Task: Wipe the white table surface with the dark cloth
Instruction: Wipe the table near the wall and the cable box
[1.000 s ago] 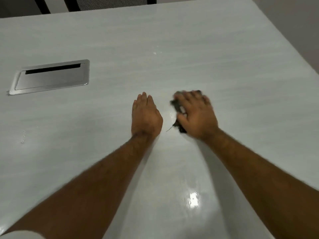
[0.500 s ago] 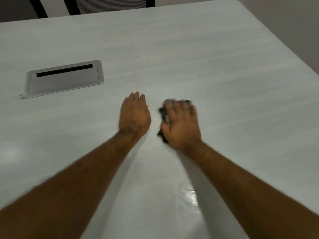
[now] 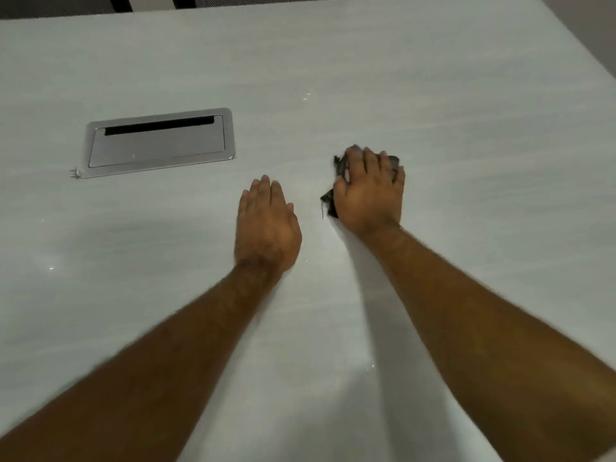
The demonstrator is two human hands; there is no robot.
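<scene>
2 hands were on the white, faintly streaked bench (image 3: 433, 95) at this moment, and only 1 of them was doing work. My right hand (image 3: 368, 191) lay palm down over the dark, crumpled cloth (image 3: 340, 166), fingers spread and pressing it flat against the surface; it was a press more than a clenched grip, and the cloth showed only as ragged dark edges past the thumb side and the fingertips, with a loose thread trailing near the wrist. The cloth sat right of centre on the bench, well apart from the rectangular brushed-metal cable hatch (image 3: 156, 143) set flush into the top on the left. My left hand (image 3: 266, 225) rested flat and released, holding nothing, just beside the right and nearer to me, serving as a brace.

As for progress, I judged the wiping to be under way and nowhere near finished. A glossier, wetter-looking patch lay near the forearms, which suggested that the near middle had been covered. A few small pale specks were visible beyond the cloth toward the far side, and more near the left edge. The far strip, the right margin and the area around the hatch showed no sign of attention that I could read, so most of the top seemed left to do.
</scene>
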